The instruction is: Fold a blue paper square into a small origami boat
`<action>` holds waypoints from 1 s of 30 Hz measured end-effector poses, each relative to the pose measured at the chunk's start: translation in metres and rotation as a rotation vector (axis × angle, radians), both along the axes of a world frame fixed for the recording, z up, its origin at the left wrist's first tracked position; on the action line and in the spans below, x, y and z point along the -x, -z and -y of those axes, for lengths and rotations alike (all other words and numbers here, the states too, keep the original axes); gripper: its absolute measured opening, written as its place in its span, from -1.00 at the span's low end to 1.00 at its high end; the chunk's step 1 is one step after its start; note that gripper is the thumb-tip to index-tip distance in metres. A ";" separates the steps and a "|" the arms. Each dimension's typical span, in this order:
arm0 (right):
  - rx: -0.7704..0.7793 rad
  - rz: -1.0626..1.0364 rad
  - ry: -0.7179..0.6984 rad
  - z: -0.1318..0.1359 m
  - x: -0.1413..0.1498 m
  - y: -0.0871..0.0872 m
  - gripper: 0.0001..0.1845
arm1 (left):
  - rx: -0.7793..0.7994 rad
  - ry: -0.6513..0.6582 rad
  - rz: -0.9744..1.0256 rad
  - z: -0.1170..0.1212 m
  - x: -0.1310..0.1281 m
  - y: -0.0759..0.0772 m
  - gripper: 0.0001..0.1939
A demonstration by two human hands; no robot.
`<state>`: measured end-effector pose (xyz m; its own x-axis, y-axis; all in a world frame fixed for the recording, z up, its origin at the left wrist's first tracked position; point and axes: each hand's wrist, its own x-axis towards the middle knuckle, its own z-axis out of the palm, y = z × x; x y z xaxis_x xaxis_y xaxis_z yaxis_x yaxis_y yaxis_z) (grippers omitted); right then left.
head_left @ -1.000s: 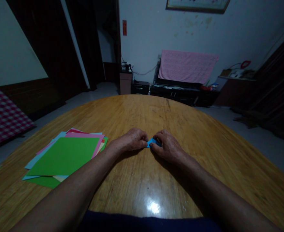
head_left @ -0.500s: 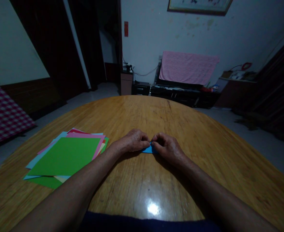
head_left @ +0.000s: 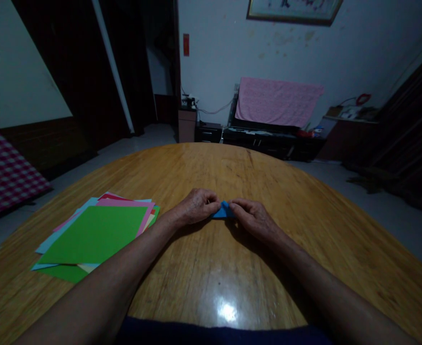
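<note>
A small folded piece of blue paper point(head_left: 223, 211) is held between my hands over the middle of the wooden table. My left hand point(head_left: 199, 206) pinches its left end, thumb in front and fingers curled behind. At the right end, my right hand point(head_left: 253, 215) grips the paper between thumb and forefinger. A small raised fold shows at the paper's top middle. Both ends of the paper are hidden by my fingers.
A loose stack of coloured paper sheets point(head_left: 96, 235), green on top, lies on the table point(head_left: 225, 167) left of my left forearm. Past the table's far edge stands a low black cabinet point(head_left: 257, 141), with a pink cloth point(head_left: 277, 101) over a screen-like object.
The blue paper has been raised a little and more of it shows between my hands. My right thumb and fingers have moved from its top middle to its right end.
</note>
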<state>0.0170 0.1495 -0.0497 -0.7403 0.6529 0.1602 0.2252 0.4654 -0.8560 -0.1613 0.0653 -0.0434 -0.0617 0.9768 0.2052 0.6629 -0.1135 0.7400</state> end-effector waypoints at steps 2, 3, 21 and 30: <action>0.054 -0.026 0.016 0.000 0.001 0.003 -0.67 | -0.023 -0.026 -0.002 0.000 -0.003 -0.001 -0.79; 0.083 -0.044 0.028 0.000 0.001 0.005 -0.68 | -0.035 -0.035 0.000 0.001 -0.005 -0.002 -0.80; 0.235 -0.096 0.132 0.003 0.002 0.001 -0.69 | -0.159 -0.003 0.065 -0.001 -0.014 -0.004 -0.90; 0.191 -0.072 0.101 0.005 0.001 0.002 -0.69 | -0.061 -0.017 0.301 -0.002 -0.020 0.004 -0.89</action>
